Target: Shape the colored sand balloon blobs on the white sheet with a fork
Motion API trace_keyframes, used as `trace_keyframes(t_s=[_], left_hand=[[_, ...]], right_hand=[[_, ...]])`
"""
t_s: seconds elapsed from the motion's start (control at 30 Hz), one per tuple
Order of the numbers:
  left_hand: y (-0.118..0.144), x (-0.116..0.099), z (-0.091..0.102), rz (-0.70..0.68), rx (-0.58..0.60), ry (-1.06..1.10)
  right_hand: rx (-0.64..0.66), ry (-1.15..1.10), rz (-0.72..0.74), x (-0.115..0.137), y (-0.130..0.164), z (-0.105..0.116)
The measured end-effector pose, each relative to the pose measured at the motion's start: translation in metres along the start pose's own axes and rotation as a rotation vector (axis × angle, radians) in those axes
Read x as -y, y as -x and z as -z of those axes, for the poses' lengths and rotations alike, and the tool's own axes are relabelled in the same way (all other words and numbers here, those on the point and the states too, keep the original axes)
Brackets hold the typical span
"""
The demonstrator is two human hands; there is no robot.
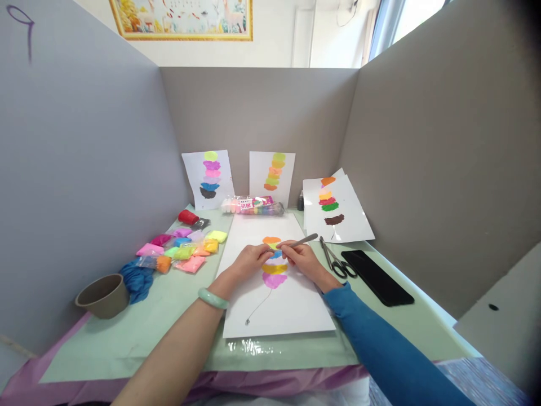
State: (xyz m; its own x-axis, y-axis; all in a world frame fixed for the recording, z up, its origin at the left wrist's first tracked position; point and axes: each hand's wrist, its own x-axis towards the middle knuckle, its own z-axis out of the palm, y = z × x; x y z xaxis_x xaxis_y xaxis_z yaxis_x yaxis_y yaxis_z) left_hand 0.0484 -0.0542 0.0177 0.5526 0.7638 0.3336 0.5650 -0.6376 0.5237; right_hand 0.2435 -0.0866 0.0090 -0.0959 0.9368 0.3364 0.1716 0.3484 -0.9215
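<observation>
A white sheet (291,307) lies on the green mat in front of me. It carries a stack of coloured clay patches (274,269): orange at the top, then blue, yellow and pink-purple, with a thin drawn line trailing down. My right hand (301,258) grips a grey metal tool (305,240) whose tip rests on the clay near the blue patch. My left hand (248,260), with a pale green bangle on its wrist, presses fingertips on the sheet beside the clay.
Small bags of coloured clay (186,248) lie at the left, with a blue cloth (137,279) and a brown bowl (103,294). Scissors (336,260) and a black phone (376,276) lie at the right. Finished clay sheets (336,210) lean on grey partition walls.
</observation>
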Motion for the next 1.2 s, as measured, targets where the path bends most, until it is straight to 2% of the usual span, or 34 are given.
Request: trace_keyframes(t_s=[0.17, 0.3, 0.4, 0.53, 0.6, 0.7, 0.8, 0.97, 1.2], left_hand=[[-0.001, -0.002, 0.001, 0.031, -0.001, 0.010], [-0.002, -0.001, 0.001, 0.088, -0.027, 0.029], [-0.003, 0.002, 0.002, 0.130, -0.094, 0.066], [-0.004, 0.007, 0.006, 0.216, -0.196, 0.017], [-0.004, 0.010, 0.007, 0.251, -0.219, -0.077], [-0.003, 0.013, 0.007, 0.296, -0.205, -0.235], [-0.002, 0.016, 0.005, 0.314, -0.154, -0.364], [-0.001, 0.019, 0.002, 0.313, -0.016, -0.469], [-0.001, 0.019, 0.002, 0.312, -0.013, -0.462]], right_hand=[[0.014, 0.019, -0.025, 0.003, 0.003, 0.000], [0.018, -0.035, 0.026, 0.000, 0.002, 0.000], [-0.115, -0.125, 0.064, -0.005, -0.003, 0.002], [-0.393, -0.165, 0.048, -0.013, -0.010, 0.011], [-0.495, -0.096, 0.039, -0.016, -0.011, 0.014], [-0.575, 0.106, 0.047, -0.020, -0.010, 0.017], [-0.589, 0.297, 0.043, -0.022, -0.009, 0.017], [-0.559, 0.433, -0.032, -0.025, -0.011, 0.018], [-0.534, 0.535, -0.041, -0.030, -0.011, 0.019]])
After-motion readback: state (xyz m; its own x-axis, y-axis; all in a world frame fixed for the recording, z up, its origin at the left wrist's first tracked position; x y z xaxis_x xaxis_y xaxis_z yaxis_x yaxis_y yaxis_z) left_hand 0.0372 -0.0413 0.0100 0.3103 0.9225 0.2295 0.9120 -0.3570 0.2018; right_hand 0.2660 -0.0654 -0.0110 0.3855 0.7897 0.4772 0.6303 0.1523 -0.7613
